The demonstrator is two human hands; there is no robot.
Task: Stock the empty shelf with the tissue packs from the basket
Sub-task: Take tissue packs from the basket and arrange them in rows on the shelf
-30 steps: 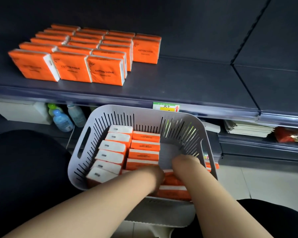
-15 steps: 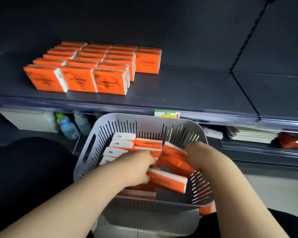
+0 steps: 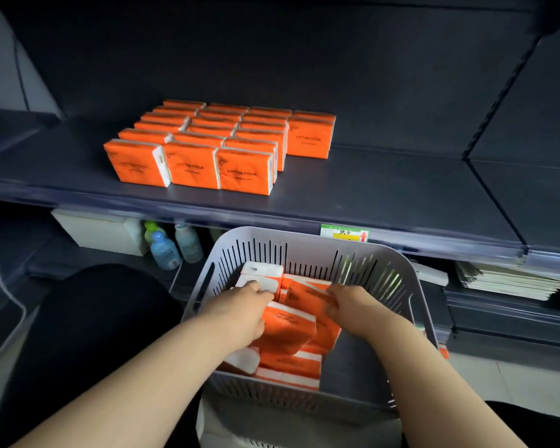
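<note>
The dark shelf (image 3: pixel 385 195) is the biggest thing. Orange tissue packs (image 3: pixel 194 169) stand up on it in neat rows near its left end, from the front edge to the back. Their wide faces look at the front edge and their long sides run along it. Below that edge is the grey basket (image 3: pixel 411 286). Loose packs (image 3: pixel 288 367) lie jumbled against its left wall. The left hand (image 3: pixel 240 315) has curled fingers round a tilted pack (image 3: pixel 288 321) in the middle, its long side pointing at the right wall. The right hand (image 3: pixel 353 308) pinches a blurry pack (image 3: pixel 307 295) nearer the back wall.
</note>
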